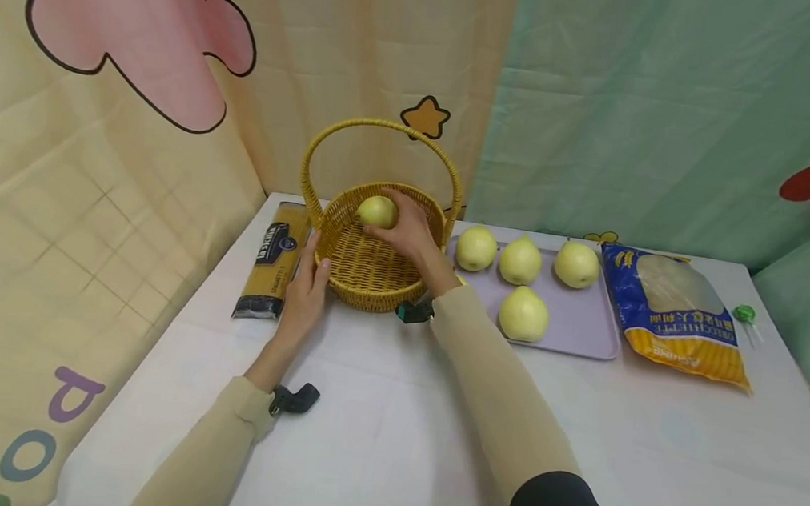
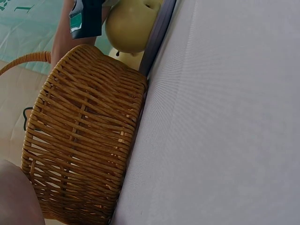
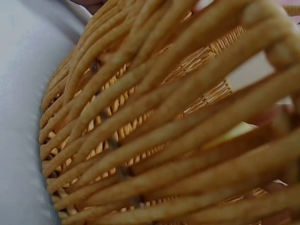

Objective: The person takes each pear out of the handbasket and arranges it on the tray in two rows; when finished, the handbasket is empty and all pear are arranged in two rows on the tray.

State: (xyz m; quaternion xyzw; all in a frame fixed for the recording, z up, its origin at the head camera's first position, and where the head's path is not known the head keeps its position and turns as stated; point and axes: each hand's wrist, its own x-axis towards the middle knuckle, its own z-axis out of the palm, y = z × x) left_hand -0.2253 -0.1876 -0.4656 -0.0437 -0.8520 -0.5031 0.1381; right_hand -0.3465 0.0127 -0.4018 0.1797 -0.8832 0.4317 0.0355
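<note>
A yellow wicker basket (image 1: 366,298) with a tall arched handle stands at the back of the table. Inside it, near the far left wall, my right hand (image 1: 410,229) holds a pale yellow-green pear (image 1: 376,212) between thumb and fingers. My left hand (image 1: 306,291) rests against the basket's outer left side, its fingers fairly straight and the thumb on the near side. In the left wrist view the woven wall of the basket (image 2: 84,136) fills the left half. The right wrist view looks through the basket's weave (image 3: 140,117), and the pear is mostly hidden there.
Right of the basket lies a lilac tray (image 1: 586,333) with several pears (image 1: 523,314). Beyond it are a blue-and-orange pasta bag (image 1: 675,309) and a green lollipop (image 1: 744,314). A spaghetti pack (image 1: 274,262) lies left of the basket. Curtains hang behind the table.
</note>
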